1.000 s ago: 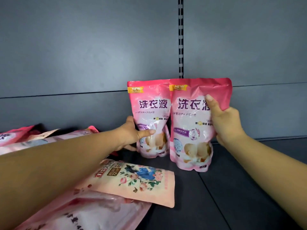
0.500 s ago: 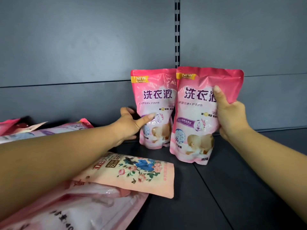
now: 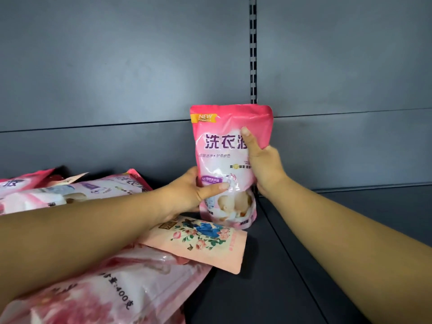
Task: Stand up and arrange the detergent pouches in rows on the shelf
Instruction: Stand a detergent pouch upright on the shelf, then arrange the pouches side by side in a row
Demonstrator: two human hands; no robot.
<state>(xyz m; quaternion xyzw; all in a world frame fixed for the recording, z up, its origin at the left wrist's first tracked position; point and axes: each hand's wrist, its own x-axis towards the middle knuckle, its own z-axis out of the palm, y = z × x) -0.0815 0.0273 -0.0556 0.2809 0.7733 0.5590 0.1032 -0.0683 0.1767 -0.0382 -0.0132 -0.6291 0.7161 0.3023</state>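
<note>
I saw the dark shelf [image 3: 327, 265] lying bare to the right, its left side crowded with flat pouches [image 3: 105, 293]. The upright pink pouch [image 3: 224, 164] stood far back by the rear panel [image 3: 117, 90], its base just beyond the floral pouch [image 3: 203, 242]. My left hand [image 3: 187, 192] clasped its left edge, thumb across the front, and my right hand [image 3: 261, 164] was clamped on its right edge.

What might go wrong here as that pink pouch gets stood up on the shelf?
1. The upright pink pouch is held by both the left hand and the right hand; soft pouches may slump or tip once released.
2. Its base sits right at the floral pouch lying flat; if it rests on that edge, it could lean.
3. The left forearm crosses the lying pile, so withdrawing may drag pouches off the shelf.
</note>
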